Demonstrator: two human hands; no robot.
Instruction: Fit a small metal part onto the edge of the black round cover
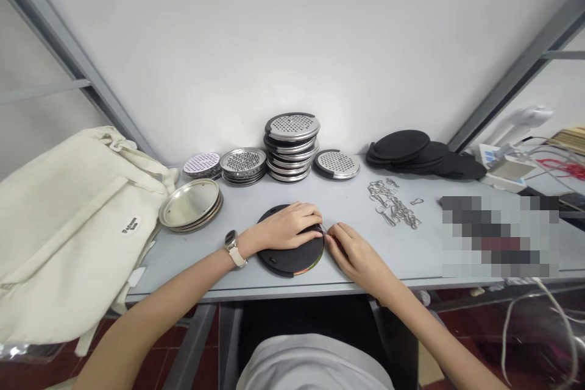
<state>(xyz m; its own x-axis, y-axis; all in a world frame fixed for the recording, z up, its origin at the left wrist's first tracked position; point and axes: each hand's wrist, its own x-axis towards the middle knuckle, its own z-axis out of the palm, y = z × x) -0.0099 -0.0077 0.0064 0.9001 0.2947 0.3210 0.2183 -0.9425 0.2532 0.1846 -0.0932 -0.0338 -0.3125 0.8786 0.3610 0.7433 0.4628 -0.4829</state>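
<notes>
A round black disc (292,262) lies flat near the table's front edge, with a strip of coloured rim showing at its lower right. Across its top rests my left hand (292,225), its fingers together and curled toward the disc's right edge, holding it down. Just right of that edge, my right hand (350,250) pinches with thumb and forefinger. A thin metal clip, mostly hidden, seems to be between those fingertips, touching the disc's rim. To the right lies a loose pile of small metal clips (397,210).
Behind stand a tall stack of round graters (292,125), a single grater (338,164), grater plates (243,161), purplish plates (201,164) and plain metal discs (189,202). Black covers (400,147) lie at the back right. A cream bag (68,237) leans at left; cables and a power strip (503,167) sit right.
</notes>
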